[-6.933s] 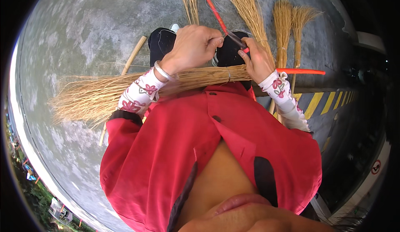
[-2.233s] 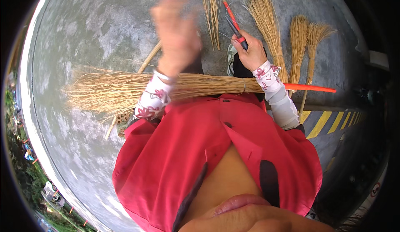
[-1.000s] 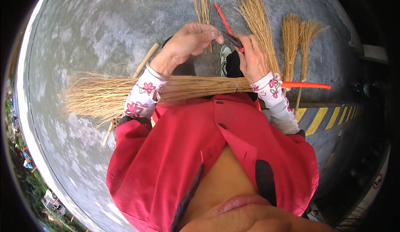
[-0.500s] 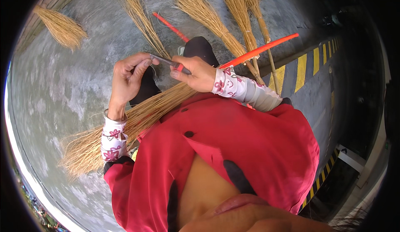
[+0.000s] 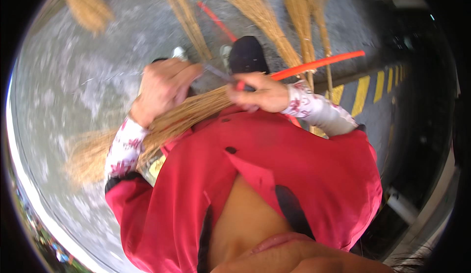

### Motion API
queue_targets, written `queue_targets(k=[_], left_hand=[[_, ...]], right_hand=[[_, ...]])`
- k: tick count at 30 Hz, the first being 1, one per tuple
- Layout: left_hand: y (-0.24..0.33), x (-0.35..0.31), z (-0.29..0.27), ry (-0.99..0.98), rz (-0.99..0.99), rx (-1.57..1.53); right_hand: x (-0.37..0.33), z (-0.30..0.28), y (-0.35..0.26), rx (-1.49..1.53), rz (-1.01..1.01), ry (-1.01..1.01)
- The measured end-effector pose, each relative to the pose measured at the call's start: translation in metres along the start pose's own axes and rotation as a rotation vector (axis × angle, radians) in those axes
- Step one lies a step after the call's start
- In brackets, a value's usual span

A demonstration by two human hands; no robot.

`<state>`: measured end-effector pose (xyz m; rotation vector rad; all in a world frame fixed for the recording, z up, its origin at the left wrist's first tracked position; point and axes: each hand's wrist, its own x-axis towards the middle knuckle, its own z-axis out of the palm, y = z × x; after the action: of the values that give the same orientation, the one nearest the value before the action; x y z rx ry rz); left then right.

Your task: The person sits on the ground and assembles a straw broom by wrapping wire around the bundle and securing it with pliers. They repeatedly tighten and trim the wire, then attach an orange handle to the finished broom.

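Observation:
My right hand (image 5: 260, 90) is closed round the red-and-black handle of a slim tool (image 5: 244, 86); its narrow grey shaft points left toward my other hand. The shaft is blurred, so its exact kind is unclear. My left hand (image 5: 167, 84) has its fingers curled and pressed together near the tool's tip. Motion smears them, and what they may hold cannot be made out. Beneath both hands, a straw broom (image 5: 194, 109) lies across my lap, bristles spreading to the left. An orange-red rod (image 5: 319, 64) sticks out to the right, in line with the broom.
Several straw brooms lie on the grey concrete floor ahead, among them one at the far left (image 5: 88, 9) and one at the right (image 5: 299, 20). Another orange-red rod (image 5: 216, 19) lies beyond my knee (image 5: 248, 55). A yellow-and-black striped edge (image 5: 360, 95) runs along the right.
My right hand has moved right and down with the tool, and my left hand has turned and come slightly lower. The whole view has shifted a little.

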<state>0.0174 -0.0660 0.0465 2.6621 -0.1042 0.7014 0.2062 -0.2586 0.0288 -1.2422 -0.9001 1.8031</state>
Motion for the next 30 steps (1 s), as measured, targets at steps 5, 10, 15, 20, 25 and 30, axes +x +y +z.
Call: queue_targets(k=[5, 10, 15, 20, 25, 30], left_hand=[[0.002, -0.004, 0.019, -0.027, -0.461, -0.263], [-0.009, 0.002, 0.015, -0.165, -0.643, -0.888], [-0.034, 0.014, 0.006, -0.479, -0.863, -1.519], [-0.031, 0.015, 0.016, -0.385, -0.702, -1.738], [-0.02, 0.008, 0.019, -0.321, -0.449, -1.386], [-0.014, 0.01, 0.019, -0.196, -0.464, -1.219]], right_hand=[[0.027, -0.022, -0.004, -0.997, -0.358, 0.463], [0.038, -0.026, 0.002, -1.008, -0.449, 0.505], [0.046, -0.034, 0.0, -0.965, -0.508, 0.402], [0.039, -0.03, -0.003, -0.647, -0.47, 0.25], [0.01, -0.018, -0.007, 0.075, -0.053, -0.11], [0.012, -0.016, -0.007, 0.313, 0.043, -0.087]])
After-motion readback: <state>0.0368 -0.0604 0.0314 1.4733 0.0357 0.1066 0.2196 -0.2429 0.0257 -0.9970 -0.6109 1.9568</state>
